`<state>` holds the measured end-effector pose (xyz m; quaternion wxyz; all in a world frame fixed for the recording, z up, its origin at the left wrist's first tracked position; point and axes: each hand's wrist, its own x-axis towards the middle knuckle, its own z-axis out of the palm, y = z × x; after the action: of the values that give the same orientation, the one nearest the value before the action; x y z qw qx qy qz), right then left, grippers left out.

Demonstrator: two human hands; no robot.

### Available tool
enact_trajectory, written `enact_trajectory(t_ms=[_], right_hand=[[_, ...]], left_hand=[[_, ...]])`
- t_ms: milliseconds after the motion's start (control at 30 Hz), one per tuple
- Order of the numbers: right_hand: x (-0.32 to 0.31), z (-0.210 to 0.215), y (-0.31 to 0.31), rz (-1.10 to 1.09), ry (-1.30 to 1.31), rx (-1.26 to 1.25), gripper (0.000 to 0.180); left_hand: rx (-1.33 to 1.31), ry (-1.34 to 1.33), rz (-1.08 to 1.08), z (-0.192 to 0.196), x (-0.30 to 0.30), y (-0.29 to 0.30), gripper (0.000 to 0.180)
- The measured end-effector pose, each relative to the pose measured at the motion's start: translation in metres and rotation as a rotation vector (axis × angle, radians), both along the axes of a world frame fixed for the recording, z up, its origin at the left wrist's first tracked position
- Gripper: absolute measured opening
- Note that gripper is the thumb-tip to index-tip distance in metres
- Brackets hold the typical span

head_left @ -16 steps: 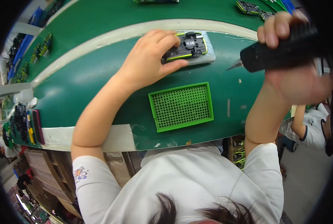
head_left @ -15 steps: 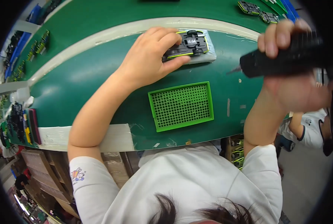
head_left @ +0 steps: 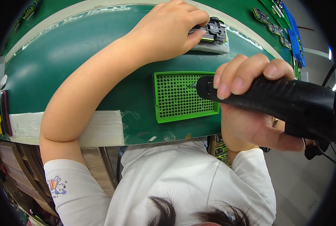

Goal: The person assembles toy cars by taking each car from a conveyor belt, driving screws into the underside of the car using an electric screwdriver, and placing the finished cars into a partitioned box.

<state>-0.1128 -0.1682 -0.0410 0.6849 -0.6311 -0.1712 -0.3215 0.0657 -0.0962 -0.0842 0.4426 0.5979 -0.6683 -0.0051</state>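
Note:
My left hand [head_left: 168, 32] is closed over the near-left end of a toy car [head_left: 217, 29], which lies wheels up with its black underside showing. Beneath the car is a pale block [head_left: 213, 48]; part of the car is hidden under my fingers. My right hand [head_left: 247, 109] grips a black electric screwdriver [head_left: 284, 100] that points left. Its bit is above a green tray [head_left: 156, 100] with rows of small holes. Whether the bit touches the tray, and whether screws sit in the holes, I cannot make out.
More upturned toy cars [head_left: 275, 29] stand in a line at the far right, beside a blue bin [head_left: 295, 32]. A pale raised strip [head_left: 100, 10] curves across the green table [head_left: 55, 75]. Pens and a dark red case [head_left: 5, 113] lie at the left edge.
My right hand has brought the screwdriver left and down, from the right of the table to over the green tray. My left hand stays on the toy car. The whole view has shifted.

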Motion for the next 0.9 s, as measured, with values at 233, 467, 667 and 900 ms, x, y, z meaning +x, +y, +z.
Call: enact_trajectory(t_ms=[233,467,667,900], right_hand=[[0.004,-0.006,0.003,0.017,0.046,-0.010,0.104],[0.006,-0.011,0.004,0.023,0.060,0.026,0.106],[0.008,-0.012,-0.001,0.068,0.053,-0.029,0.109],[0.006,-0.010,0.005,0.040,0.080,-0.005,0.109]], left_hand=[[0.002,0.005,-0.001,-0.006,-0.001,0.001,0.019],[0.018,-0.014,0.014,-0.008,0.001,-0.001,0.020],[0.037,-0.004,0.011,-0.005,0.000,0.001,0.020],[0.088,-0.024,0.029,0.000,-0.001,0.002,0.019]])
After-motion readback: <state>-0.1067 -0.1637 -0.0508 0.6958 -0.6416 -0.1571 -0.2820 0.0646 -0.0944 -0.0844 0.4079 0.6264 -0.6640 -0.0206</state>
